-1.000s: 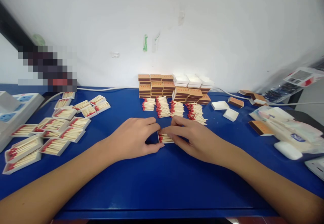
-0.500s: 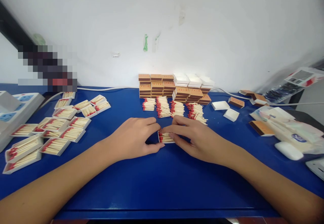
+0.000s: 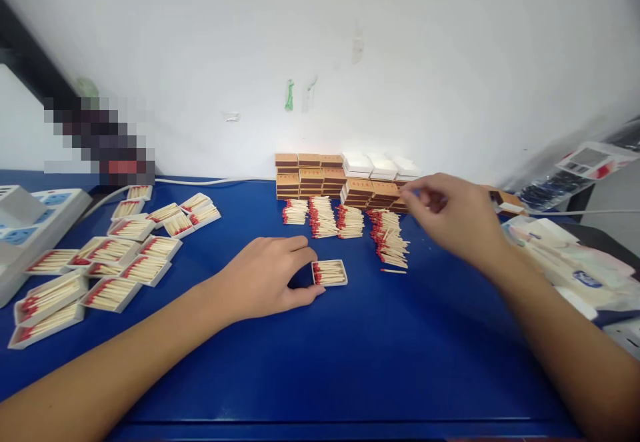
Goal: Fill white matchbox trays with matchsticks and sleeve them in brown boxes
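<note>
My left hand (image 3: pixel 273 275) rests on the table with thumb and fingers around the left end of a white matchbox tray (image 3: pixel 344 274). Red-tipped matches (image 3: pixel 330 272) lie side by side in that tray. My right hand (image 3: pixel 453 219) is raised at the right end of the matchbox stack, thumb and fingertips drawn together; what they hold, if anything, I cannot make out. Several piles of loose matches (image 3: pixel 323 217) lie before the stack. The rightmost pile (image 3: pixel 390 239) spreads toward me, and a single match (image 3: pixel 393 271) lies just in front of it.
Brown matchboxes (image 3: pixel 313 179) are stacked against the wall, with white trays (image 3: pixel 383 167) on top at right. Several match-filled trays (image 3: pixel 110 292) lie on the left, beside a white power strip (image 3: pixel 65 209). A plastic tissue pack (image 3: pixel 575 262) and another brown box (image 3: pixel 510 202) are at right.
My right hand has left the tray and moved up and right to the stack's end. The rightmost match pile reaches further toward me. My left hand stays at the tray.
</note>
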### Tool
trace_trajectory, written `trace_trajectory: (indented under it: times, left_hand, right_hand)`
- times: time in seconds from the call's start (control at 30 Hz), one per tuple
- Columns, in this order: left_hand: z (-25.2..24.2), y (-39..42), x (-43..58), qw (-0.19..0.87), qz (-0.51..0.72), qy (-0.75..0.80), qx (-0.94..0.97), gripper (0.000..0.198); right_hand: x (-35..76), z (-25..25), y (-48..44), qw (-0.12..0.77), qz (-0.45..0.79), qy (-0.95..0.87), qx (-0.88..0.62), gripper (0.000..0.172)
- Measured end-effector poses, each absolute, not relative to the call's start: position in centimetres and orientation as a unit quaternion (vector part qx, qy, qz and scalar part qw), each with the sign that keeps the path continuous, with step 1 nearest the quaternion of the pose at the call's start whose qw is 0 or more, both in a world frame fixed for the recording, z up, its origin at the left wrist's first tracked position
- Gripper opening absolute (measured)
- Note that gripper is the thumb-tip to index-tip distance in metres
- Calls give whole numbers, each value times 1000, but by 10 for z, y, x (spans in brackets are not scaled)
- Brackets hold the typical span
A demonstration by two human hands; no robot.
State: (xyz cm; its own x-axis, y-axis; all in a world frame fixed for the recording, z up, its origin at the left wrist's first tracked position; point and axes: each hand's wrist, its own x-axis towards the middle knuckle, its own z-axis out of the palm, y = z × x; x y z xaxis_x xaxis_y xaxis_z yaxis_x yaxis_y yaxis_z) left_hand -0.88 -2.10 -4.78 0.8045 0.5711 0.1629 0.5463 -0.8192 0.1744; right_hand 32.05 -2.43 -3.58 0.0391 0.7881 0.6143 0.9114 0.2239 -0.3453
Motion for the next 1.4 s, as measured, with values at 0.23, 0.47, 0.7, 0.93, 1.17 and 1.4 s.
trace_trajectory:
  times: [0.23, 0.47, 0.7, 0.93, 1.17, 1.4]
  left_hand:
    - [-49, -21, -9, 59, 122, 302, 944, 33]
    - [-49, -19, -10, 58, 133, 309, 940, 30]
    - [-48, -14, -13, 13, 200, 342, 918, 29]
    - [-49, -9, -14, 5, 249, 366, 897, 27]
    - [-49, -9, -15, 5, 266, 345, 900, 25]
    - [-47, -10, -16, 13, 271, 302, 914, 25]
  right_hand:
    - [344, -50, 4, 375, 76, -564, -732, 42]
    - [327, -50, 12, 476, 224, -499, -689, 41]
    - [311, -33, -17, 527, 299, -513, -607, 47]
    - [259, -43, -47, 388, 354, -650, -549, 50]
    - [263, -47, -45, 367, 382, -652, -543, 48]
    - [261, -44, -48, 355, 414, -651, -528, 46]
